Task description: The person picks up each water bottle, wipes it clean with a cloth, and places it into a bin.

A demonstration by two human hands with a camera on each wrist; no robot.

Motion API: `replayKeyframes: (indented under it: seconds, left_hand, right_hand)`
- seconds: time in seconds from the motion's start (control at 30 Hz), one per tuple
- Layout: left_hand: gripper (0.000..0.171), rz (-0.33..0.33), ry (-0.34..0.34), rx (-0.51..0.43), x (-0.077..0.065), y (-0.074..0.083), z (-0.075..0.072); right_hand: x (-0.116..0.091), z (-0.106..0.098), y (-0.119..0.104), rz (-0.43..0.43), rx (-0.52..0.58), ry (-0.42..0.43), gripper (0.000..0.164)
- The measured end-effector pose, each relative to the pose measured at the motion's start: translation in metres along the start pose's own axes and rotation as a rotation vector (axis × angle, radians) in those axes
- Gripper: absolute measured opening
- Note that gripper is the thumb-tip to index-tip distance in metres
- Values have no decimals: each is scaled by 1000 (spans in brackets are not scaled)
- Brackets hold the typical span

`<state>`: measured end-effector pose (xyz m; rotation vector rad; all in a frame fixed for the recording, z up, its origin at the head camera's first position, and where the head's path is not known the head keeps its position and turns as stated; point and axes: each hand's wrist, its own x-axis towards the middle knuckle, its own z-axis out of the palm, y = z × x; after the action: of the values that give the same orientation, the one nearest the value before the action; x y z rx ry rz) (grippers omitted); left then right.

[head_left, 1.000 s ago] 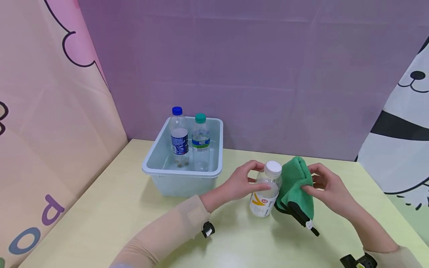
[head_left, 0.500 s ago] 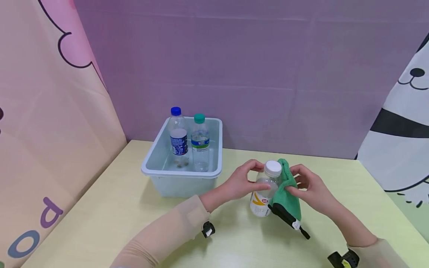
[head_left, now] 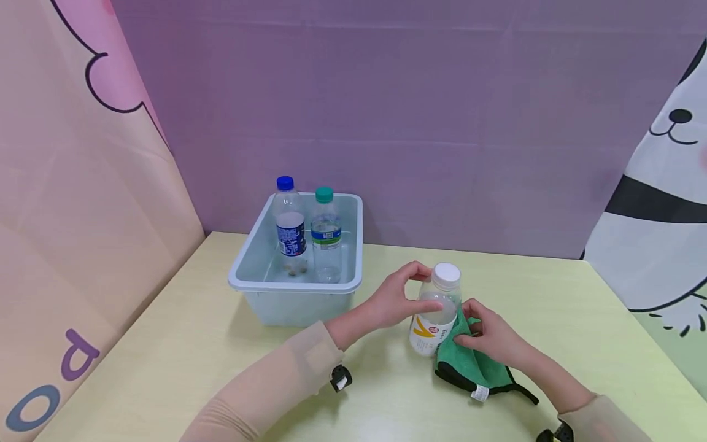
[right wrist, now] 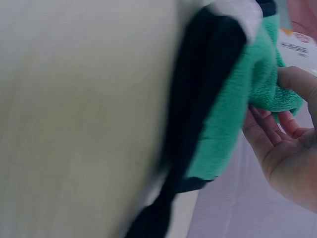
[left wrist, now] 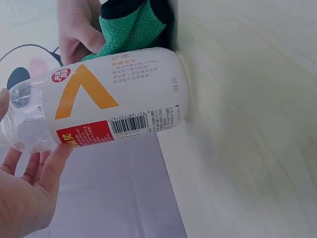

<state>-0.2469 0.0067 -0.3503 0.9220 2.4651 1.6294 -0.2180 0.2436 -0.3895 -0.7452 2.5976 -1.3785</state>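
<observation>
My left hand grips a clear plastic bottle with a white cap round its upper body. The bottle stands upright on the table, and its white label with an orange V shape faces the left wrist camera. In my right hand a green cloth with black edging is pinched between thumb and fingers. The cloth lies against the bottle's right side, its lower edge and white tag hanging down by the tabletop. The right wrist view shows the folded cloth and its dark trailing strap.
A pale blue plastic bin stands left of the hands. Inside it are a blue-capped bottle and a green-capped bottle, both upright. A purple backdrop rises behind the pale yellow table.
My right hand has moved left and then down along the bottle's side, carrying the cloth lower. The left hand keeps its grip on the bottle. The head view has shifted slightly.
</observation>
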Motion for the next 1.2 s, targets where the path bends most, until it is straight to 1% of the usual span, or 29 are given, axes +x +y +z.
replayKeyframes:
  seconds: [0.13,0.27,0.37,0.53,0.73,0.83,0.93,1.2]
  left_hand:
    - [45,-1,-5,-12,-1,0,0]
    - [44,3,-8,-18,-1,0,1]
    - [44,1,-11,-23,0,0,2]
    - [43,-4,-16,-20,-1,-1,1]
    - [44,-5,-19,-19,-1,0,0]
    - [44,-11,-22,-22,-1,1,0]
    - [44,-15,-21,-20,-1,1,1]
    - [45,11,-18,-13,-1,0,1]
  right_hand:
    - [0,2,2,7,8,6,34]
    - [-2,1,-2,11,6,55,35]
    - [-4,0,-7,6,12,113,35]
    - [-4,-9,-23,-54,17,207,34]
    - [-2,-20,-43,-145,-40,287,33]
    - [-2,-23,-48,-157,-63,301,33]
    - [-2,-23,-47,-158,-58,303,33]
    - [-2,-16,-34,-145,32,254,33]
